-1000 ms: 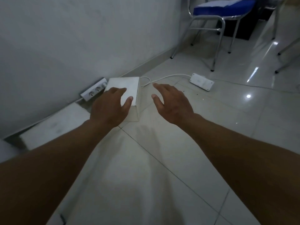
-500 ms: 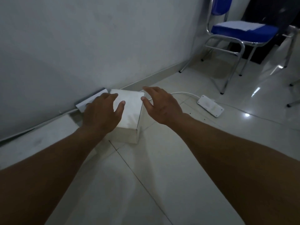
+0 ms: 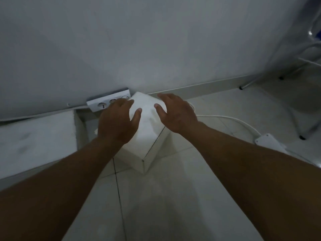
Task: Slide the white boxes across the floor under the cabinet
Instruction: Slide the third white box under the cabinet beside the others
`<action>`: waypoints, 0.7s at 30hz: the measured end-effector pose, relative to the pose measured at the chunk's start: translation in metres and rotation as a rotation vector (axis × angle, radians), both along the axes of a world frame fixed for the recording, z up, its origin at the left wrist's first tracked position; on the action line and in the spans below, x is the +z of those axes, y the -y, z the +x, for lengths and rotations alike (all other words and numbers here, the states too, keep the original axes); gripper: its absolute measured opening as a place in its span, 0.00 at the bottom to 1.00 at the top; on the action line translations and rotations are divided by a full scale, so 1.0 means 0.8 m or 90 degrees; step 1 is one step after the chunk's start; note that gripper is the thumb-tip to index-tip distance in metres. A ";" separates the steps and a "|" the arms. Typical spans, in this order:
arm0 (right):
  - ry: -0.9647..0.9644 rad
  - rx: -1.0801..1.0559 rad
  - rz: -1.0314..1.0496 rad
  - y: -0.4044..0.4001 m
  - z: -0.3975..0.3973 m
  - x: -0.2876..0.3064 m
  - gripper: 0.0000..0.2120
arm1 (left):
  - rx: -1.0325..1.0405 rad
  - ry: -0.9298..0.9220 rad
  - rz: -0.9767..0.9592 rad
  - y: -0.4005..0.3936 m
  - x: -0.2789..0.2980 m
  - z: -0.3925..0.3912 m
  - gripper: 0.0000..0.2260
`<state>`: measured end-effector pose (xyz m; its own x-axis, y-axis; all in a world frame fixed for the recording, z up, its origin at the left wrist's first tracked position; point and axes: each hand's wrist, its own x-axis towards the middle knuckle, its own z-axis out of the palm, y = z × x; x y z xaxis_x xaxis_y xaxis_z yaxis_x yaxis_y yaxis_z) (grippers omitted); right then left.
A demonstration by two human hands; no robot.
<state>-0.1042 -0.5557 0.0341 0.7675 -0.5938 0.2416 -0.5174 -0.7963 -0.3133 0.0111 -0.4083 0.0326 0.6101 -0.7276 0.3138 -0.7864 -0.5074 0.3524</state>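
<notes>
White box (image 3: 147, 129) beneath both hands, plain and unpatterned, its sides a duller grey-white in the dim light. White power strip (image 3: 107, 103) just beyond the left hand (image 3: 118, 122); a second white strip (image 3: 269, 142) and white cable (image 3: 231, 119) right of the right hand (image 3: 175, 113). Glossy off-white floor tiles (image 3: 156, 206) with thin dark grout lines; wall (image 3: 139, 40) flat pale grey.
</notes>
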 end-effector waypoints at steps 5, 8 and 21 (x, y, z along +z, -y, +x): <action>0.016 0.058 0.026 0.063 0.055 -0.032 0.23 | 0.112 -0.027 0.045 0.035 -0.041 0.014 0.23; 0.022 0.100 0.034 0.093 0.089 -0.050 0.23 | 0.194 -0.064 0.036 0.051 -0.064 0.017 0.23; -0.196 0.058 0.118 0.139 0.134 -0.137 0.36 | 0.448 -0.227 0.057 0.040 -0.127 0.007 0.43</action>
<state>0.0028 -0.6671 -0.0754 0.8389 -0.5323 -0.1135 -0.5399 -0.7876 -0.2972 0.0171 -0.4407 -0.0689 0.9887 -0.1469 -0.0290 -0.1175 -0.8814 0.4575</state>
